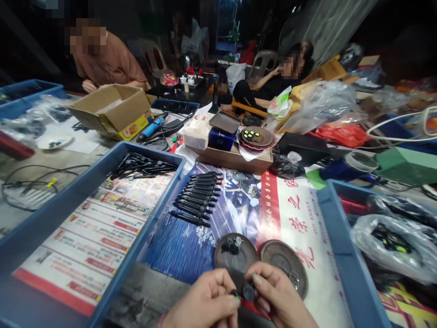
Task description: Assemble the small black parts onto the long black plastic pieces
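Head view: a small black piece [235, 293] is being pinched between thumb and forefinger of the left hand [206, 300], and just beside it a round black part [248, 292] is being gripped by the fingers of the right hand [280, 294]. Both are being held near two brown dishes; dark and clear bits are being held in the left dish [235, 263], small shiny pieces in the right dish [273, 250]. Farther out, a row of slender black pieces [196, 199] is being supported by a blue printed sheet [170, 255] on the table [86, 159]. On the left, a pile of similar pieces [143, 166] is being contained in a blue tray [37, 243]; on the right, a plastic bag [419, 257] is being held in a blue bin [351, 255]. Beyond, an open cardboard box [112, 107] is being carried by the table.
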`<act>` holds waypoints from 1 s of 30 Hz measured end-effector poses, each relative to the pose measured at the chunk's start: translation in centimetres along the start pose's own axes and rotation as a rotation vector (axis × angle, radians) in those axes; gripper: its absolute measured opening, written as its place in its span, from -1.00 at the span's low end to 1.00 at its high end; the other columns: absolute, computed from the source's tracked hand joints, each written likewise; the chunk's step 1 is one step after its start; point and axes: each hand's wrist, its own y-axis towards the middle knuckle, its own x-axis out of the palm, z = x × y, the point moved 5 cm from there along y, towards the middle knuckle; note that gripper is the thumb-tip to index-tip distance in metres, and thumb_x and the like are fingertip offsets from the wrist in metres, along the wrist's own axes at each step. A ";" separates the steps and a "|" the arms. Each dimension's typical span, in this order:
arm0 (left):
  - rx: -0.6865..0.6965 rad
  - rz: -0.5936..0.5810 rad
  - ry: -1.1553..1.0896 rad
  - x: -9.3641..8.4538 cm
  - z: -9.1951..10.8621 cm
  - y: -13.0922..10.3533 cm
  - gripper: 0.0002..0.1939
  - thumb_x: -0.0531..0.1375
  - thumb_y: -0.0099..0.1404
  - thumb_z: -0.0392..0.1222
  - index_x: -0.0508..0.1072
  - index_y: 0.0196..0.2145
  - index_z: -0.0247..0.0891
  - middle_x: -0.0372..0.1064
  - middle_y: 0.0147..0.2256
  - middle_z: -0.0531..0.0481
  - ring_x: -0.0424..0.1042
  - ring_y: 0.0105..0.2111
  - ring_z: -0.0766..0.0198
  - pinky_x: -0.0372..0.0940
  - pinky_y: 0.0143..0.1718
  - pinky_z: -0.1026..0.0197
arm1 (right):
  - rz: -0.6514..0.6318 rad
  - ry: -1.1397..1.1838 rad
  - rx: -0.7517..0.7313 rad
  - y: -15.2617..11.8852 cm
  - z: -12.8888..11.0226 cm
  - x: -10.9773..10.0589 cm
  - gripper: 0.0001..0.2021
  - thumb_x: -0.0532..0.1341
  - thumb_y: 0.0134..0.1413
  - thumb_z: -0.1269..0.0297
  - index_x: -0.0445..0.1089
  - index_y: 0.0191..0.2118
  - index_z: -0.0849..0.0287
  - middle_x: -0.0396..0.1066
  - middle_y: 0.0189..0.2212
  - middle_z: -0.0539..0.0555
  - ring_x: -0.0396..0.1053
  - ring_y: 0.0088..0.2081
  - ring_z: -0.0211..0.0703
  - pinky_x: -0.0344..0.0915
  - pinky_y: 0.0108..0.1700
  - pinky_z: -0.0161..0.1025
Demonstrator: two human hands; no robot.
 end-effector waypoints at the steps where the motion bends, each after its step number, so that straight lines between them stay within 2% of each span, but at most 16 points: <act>1: -0.003 0.002 -0.004 0.0 0.0 0.1 -0.67 0.29 0.15 0.01 0.24 -0.37 -0.23 0.39 -0.60 0.12 0.13 -0.77 0.55 -0.05 -0.75 0.47 | 0.014 0.000 0.001 0.0 -0.1 -0.1 -0.57 0.48 -0.17 -0.07 0.49 -0.40 0.23 0.20 -0.70 -0.14 -0.02 -0.68 -0.49 -0.10 -0.61 -0.48; 6: -0.006 0.007 -0.024 -0.1 -0.3 0.2 -0.68 0.28 0.16 -0.01 0.25 -0.36 -0.24 0.40 -0.59 0.12 0.11 -0.78 0.55 -0.08 -0.76 0.47 | 0.049 0.007 0.022 0.2 -0.1 -0.4 -0.56 0.49 -0.20 -0.07 0.46 -0.41 0.22 0.19 -0.70 -0.15 -0.03 -0.68 -0.49 -0.10 -0.63 -0.49; 12: -0.002 0.011 -0.043 0.0 0.1 0.0 -0.70 0.29 0.16 -0.04 0.27 -0.35 -0.25 0.42 -0.56 0.09 0.14 -0.76 0.55 -0.05 -0.72 0.46 | 0.132 -0.034 -0.036 0.3 -0.4 -0.3 -0.50 0.46 -0.20 -0.16 0.35 -0.46 0.20 0.17 -0.75 -0.19 -0.10 -0.74 -0.52 -0.14 -0.69 -0.50; 15: 0.011 0.016 -0.058 0.1 0.3 0.0 -0.69 0.30 0.15 -0.03 0.28 -0.35 -0.26 0.43 -0.54 0.07 0.16 -0.75 0.54 -0.03 -0.71 0.45 | 0.188 -0.076 -0.056 0.1 -0.3 -0.3 -0.46 0.44 -0.22 -0.20 0.27 -0.53 0.18 0.16 -0.78 -0.19 -0.08 -0.76 -0.52 -0.17 -0.70 -0.50; 19: 0.041 0.029 -0.038 -0.1 0.3 0.1 -0.71 0.29 0.18 -0.04 0.32 -0.34 -0.29 0.44 -0.49 0.05 0.19 -0.73 0.54 0.02 -0.68 0.44 | 0.198 -0.135 -0.078 0.1 0.6 -0.1 -0.44 0.42 -0.20 -0.21 0.21 -0.57 0.16 0.20 -0.77 -0.14 0.03 -0.74 -0.47 -0.13 -0.67 -0.47; 25: 0.071 0.042 -0.017 -0.3 0.0 0.0 -0.65 0.30 0.21 0.04 0.35 -0.32 -0.31 0.44 -0.47 0.03 0.21 -0.70 0.53 0.03 -0.66 0.43 | 0.203 -0.255 -0.152 -0.1 0.4 0.7 -0.47 0.37 -0.12 -0.24 0.26 -0.55 0.16 0.30 -0.72 -0.05 0.16 -0.70 -0.38 -0.06 -0.67 -0.44; 30: 0.066 0.034 -0.028 -0.3 -0.2 0.1 -0.68 0.29 0.23 0.00 0.36 -0.29 -0.32 0.45 -0.45 0.02 0.25 -0.68 0.52 0.06 -0.64 0.44 | 0.242 -0.250 -0.129 -0.1 0.7 0.6 -0.45 0.38 -0.16 -0.27 0.26 -0.56 0.17 0.30 -0.73 -0.06 0.10 -0.73 -0.42 -0.08 -0.67 -0.44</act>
